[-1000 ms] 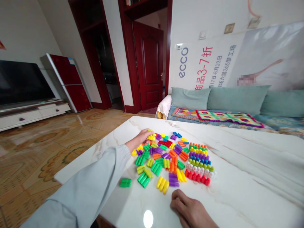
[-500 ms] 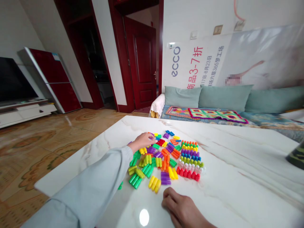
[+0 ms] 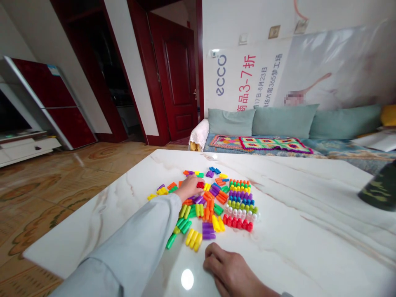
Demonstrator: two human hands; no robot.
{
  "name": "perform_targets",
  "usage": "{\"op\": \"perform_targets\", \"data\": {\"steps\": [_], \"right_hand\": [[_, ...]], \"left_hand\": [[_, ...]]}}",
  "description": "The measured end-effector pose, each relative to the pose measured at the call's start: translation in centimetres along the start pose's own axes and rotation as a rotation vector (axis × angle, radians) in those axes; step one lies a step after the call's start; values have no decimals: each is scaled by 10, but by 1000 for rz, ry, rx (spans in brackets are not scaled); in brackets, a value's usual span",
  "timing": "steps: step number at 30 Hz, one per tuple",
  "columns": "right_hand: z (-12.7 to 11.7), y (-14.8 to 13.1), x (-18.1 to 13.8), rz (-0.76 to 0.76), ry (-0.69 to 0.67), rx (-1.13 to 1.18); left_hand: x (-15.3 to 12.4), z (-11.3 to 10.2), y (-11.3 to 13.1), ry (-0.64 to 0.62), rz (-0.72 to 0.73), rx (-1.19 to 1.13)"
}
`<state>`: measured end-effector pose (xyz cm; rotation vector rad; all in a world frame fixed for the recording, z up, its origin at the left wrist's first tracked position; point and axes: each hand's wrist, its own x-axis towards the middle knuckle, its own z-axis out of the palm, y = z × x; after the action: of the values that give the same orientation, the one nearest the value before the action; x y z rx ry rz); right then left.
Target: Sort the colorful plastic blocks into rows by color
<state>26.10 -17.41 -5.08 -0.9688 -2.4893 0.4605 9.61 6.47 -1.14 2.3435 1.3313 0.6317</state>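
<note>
My left hand (image 3: 189, 187) reaches into a spread of colourful bullet-shaped plastic building blocks, its fingers closed at a red block (image 3: 200, 185). Its fingertips are partly hidden, and the sleeve covers some blocks. Close to the red block lie yellow blocks (image 3: 207, 187) and purple blocks (image 3: 198, 199). My right hand (image 3: 229, 266) rests curled on the table near the front, with nothing visible in it. Just beyond it are purple joined blocks (image 3: 208, 231) and yellow joined blocks (image 3: 194, 239). To the right, rows of blocks stand sorted by colour, with a red row (image 3: 237, 222) nearest me.
The blocks lie on a white marbled table (image 3: 309, 247). A camouflage-patterned object (image 3: 379, 187) stands at its right edge. Behind the table is a sofa with green cushions (image 3: 284, 121); a red door (image 3: 176, 78) stands at the back.
My left hand has come down and nearer, from above the far blocks onto the red block. My right hand stays curled on the table. The view has shifted slightly right.
</note>
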Motion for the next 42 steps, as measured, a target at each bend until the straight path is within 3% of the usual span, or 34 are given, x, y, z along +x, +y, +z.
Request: {"op": "perform_targets", "data": {"steps": [6, 10, 12, 14, 17, 21, 23, 27, 31, 36, 42], "right_hand": [[-2, -2, 1, 19, -5, 5], [-7, -6, 1, 21, 8, 31], [-8, -9, 0, 24, 26, 73], [-7, -10, 1, 55, 64, 146], [-5, -9, 6, 260, 174, 350], [-10, -8, 18, 585, 301, 774], [-16, -9, 20, 609, 363, 828], [-30, -9, 19, 513, 411, 702], [-41, -11, 16, 432, 352, 658], [-45, -25, 14, 337, 364, 715], [-51, -18, -1, 421, 393, 373]], "left_hand": [[-14, -9, -1, 241, -53, -273], [-38, -20, 12, 341, -107, -484], [-59, -22, 21, 341, -153, -719], [-83, -22, 31, 290, -254, -1135], [-122, -16, 44, 112, -368, -1477], [-161, -9, 58, -211, -339, -1475], [-171, -7, 66, -351, -314, -1374], [-177, -8, 77, -501, -296, -1239], [-179, -11, 82, -583, -308, -1248], [-186, -5, 92, -526, -333, -1294], [-190, -4, 104, -485, -356, -1276]]}}
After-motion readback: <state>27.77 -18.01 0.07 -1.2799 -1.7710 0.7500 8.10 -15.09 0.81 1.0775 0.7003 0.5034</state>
